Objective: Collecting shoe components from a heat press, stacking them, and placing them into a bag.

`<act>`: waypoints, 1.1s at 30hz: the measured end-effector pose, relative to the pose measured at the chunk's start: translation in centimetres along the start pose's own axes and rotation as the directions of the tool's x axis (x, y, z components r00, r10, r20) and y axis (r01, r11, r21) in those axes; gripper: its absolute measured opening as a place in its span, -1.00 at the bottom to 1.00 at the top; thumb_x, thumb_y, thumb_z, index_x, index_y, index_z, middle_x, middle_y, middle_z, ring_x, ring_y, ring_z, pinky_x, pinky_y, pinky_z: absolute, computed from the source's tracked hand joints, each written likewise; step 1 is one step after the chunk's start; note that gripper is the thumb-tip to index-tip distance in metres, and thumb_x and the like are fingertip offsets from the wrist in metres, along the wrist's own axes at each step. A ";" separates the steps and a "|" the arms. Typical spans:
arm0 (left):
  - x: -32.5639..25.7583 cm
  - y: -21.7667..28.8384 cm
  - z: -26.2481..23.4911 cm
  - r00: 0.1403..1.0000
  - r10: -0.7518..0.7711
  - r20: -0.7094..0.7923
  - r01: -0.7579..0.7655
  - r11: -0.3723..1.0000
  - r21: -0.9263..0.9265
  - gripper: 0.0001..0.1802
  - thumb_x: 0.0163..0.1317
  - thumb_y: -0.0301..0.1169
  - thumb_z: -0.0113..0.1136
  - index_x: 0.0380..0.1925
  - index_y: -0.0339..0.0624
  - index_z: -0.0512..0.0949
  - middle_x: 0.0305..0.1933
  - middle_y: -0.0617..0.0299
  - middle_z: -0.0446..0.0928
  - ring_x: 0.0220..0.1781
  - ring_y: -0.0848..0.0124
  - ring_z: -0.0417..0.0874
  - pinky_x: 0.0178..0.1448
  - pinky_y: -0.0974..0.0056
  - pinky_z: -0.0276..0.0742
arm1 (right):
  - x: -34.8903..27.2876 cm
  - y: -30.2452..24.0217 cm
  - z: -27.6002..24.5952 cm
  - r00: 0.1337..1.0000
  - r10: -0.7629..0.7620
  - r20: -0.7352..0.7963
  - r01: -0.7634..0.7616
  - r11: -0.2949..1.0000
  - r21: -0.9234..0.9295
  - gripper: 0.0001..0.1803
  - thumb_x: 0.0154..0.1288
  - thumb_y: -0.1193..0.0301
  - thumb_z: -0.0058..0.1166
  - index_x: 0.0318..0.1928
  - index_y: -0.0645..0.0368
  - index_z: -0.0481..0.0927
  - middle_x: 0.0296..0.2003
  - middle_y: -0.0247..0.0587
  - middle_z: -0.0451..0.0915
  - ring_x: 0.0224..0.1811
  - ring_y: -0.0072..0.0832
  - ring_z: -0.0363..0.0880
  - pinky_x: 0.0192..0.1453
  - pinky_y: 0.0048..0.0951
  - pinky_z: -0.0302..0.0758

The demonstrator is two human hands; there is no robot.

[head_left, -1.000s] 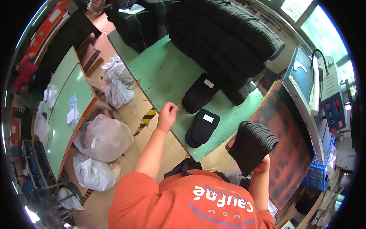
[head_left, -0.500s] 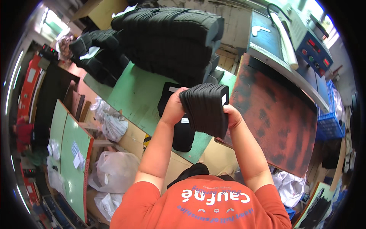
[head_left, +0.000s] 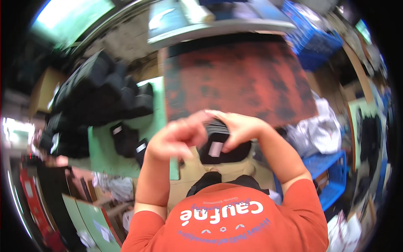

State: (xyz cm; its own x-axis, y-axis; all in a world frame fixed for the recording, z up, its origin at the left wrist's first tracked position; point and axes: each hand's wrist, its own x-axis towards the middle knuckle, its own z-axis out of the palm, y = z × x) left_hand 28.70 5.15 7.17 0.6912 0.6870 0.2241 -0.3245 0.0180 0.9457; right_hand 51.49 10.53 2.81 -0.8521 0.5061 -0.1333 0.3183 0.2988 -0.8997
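In front of my chest I hold a stack of flat black pads [head_left: 235, 155] with rounded corners. A pale label shows on the nearest pad, and the layered edges face up. My right hand [head_left: 241, 128] is closed on the stack, its thumb across the front pad and its fingers over the far side. At the stack's left side is my left hand [head_left: 178, 136], smeared by motion, with fingers partly bent; whether it grips any pads cannot be made out. Two labelled black pieces [head_left: 125, 138] lie on the green table [head_left: 100, 153] to the left.
Tall piles of black pads [head_left: 94, 94] stand at the far left of the green table. Straight ahead is a board with a worn red and black surface [head_left: 239, 80], below a machine's pale edge [head_left: 222, 28]. Blue crates [head_left: 319, 48] and white bags [head_left: 321, 128] are to the right.
The view has turned right, toward the red board. I have brought the stack nearer my body and tilted it. My left hand has shifted from gripping its side to a blurred pose beside it.
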 end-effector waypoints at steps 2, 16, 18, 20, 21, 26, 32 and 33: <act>5.0 0.2 5.9 0.898 -0.268 0.350 -0.151 0.558 0.816 -0.43 -0.09 -0.31 0.33 0.01 -0.14 0.49 -0.42 0.24 0.45 -0.45 0.30 0.48 -0.32 0.26 0.40 | -3.7 2.7 -0.7 0.950 0.175 -0.259 -0.126 0.973 0.195 0.12 -0.40 0.25 0.37 0.28 0.22 0.10 0.00 0.07 0.46 0.06 -0.17 0.45 0.14 -0.36 0.37; 11.2 -32.5 22.0 0.897 -0.426 0.115 0.263 0.726 0.635 -0.74 0.04 -0.57 0.16 -0.20 -0.26 0.51 -0.16 0.02 0.54 -0.07 0.08 0.53 0.00 0.17 0.47 | -35.7 29.9 15.5 0.202 0.935 -0.292 0.776 0.029 0.630 -0.53 0.06 0.53 0.08 0.06 0.14 0.38 -0.13 -0.21 0.53 -0.12 -0.34 0.55 -0.02 -0.31 0.53; 9.4 -34.4 22.3 0.860 -0.500 0.099 0.327 0.690 0.645 -0.78 0.09 -0.52 0.15 -0.22 -0.28 0.52 -0.19 0.00 0.54 -0.09 0.07 0.54 -0.01 0.17 0.47 | -33.8 34.7 14.3 0.208 0.930 -0.304 0.761 0.042 0.648 -0.57 0.08 0.51 0.09 0.02 0.15 0.38 -0.15 -0.20 0.53 -0.13 -0.35 0.55 -0.04 -0.31 0.53; 6.9 -35.6 21.5 0.757 -0.653 0.025 0.503 0.607 0.616 -0.81 0.11 -0.49 0.14 -0.25 -0.28 0.53 -0.22 0.00 0.55 -0.12 0.05 0.54 -0.03 0.16 0.47 | -30.6 38.5 12.0 0.168 0.954 -0.250 0.684 0.070 0.727 -0.46 0.06 0.49 0.15 0.10 0.11 0.30 -0.10 -0.13 0.50 -0.09 -0.31 0.53 -0.03 -0.27 0.52; 5.4 -36.1 20.8 0.735 -0.678 -0.003 0.505 0.544 0.670 -0.82 0.11 -0.47 0.14 -0.26 -0.27 0.54 -0.23 0.00 0.55 -0.13 0.05 0.54 -0.03 0.16 0.47 | -29.4 40.5 11.1 0.223 0.938 -0.266 0.637 0.067 0.768 -0.39 0.03 0.47 0.19 0.12 0.08 0.26 -0.07 -0.13 0.48 -0.05 -0.29 0.51 -0.01 -0.24 0.50; -1.5 -37.1 17.4 0.640 -0.747 -0.180 0.590 0.327 0.738 -0.79 0.12 -0.41 0.13 -0.25 -0.25 0.54 -0.24 -0.02 0.56 -0.14 0.05 0.55 -0.05 0.14 0.46 | -26.5 52.5 8.6 0.064 0.977 -0.203 0.425 0.158 0.891 0.27 -0.16 0.35 0.36 0.40 0.00 -0.35 0.21 0.08 0.24 0.16 -0.14 0.35 0.16 -0.22 0.35; -5.8 -36.9 16.7 0.384 -0.814 -0.435 0.823 0.088 0.561 -0.78 0.12 -0.38 0.11 -0.25 -0.26 0.54 -0.23 -0.01 0.56 -0.12 0.07 0.56 -0.04 0.14 0.46 | -28.3 58.8 9.9 -0.601 0.800 0.004 0.307 0.226 0.925 0.19 -0.25 0.27 0.45 0.33 0.25 -0.07 0.24 0.23 0.12 0.26 -0.04 0.22 0.30 -0.20 0.23; -6.2 -36.8 16.7 0.394 -0.807 -0.440 0.830 0.107 0.548 -0.77 0.12 -0.38 0.11 -0.25 -0.26 0.54 -0.22 -0.01 0.56 -0.11 0.07 0.55 -0.03 0.14 0.46 | -27.7 58.0 9.8 -0.604 0.793 -0.078 0.242 0.276 0.930 0.24 -0.25 0.17 0.46 0.35 0.25 -0.12 0.24 0.25 0.11 0.28 -0.01 0.18 0.33 -0.17 0.19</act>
State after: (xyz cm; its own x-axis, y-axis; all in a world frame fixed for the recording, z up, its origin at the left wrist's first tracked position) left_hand 47.19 -11.88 -25.11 0.2505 0.5759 -0.7782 0.8924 0.1742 0.4162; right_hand 89.48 5.86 -49.72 0.7997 -0.0055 -0.6003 -0.5047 -0.5477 -0.6673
